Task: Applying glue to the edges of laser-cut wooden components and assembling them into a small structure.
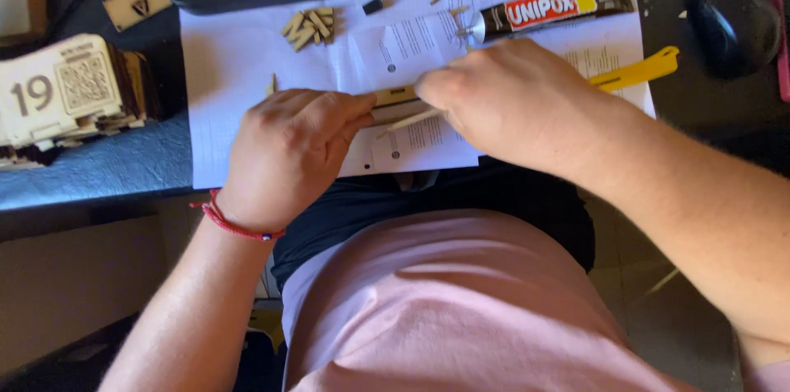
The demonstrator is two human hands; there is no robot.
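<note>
wood strip (pixel 395 97): flat, pale, narrow | both hands' fingers pinch it

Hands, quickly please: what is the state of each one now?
Left hand: closed, pressing down on the flat, pale wooden strip on the white printed paper sheet.
Right hand: closed, holding a thin, pale wooden stick.

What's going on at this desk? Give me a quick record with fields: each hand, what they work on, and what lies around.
left hand: presses down on a flat wooden strip, red cord at the wrist
right hand: pinches a thin wooden stick against that strip
surface: white printed paper sheets
behind: glue tube, pile of small wooden pieces
right side: yellow tool
left side: wooden block calendar
</note>
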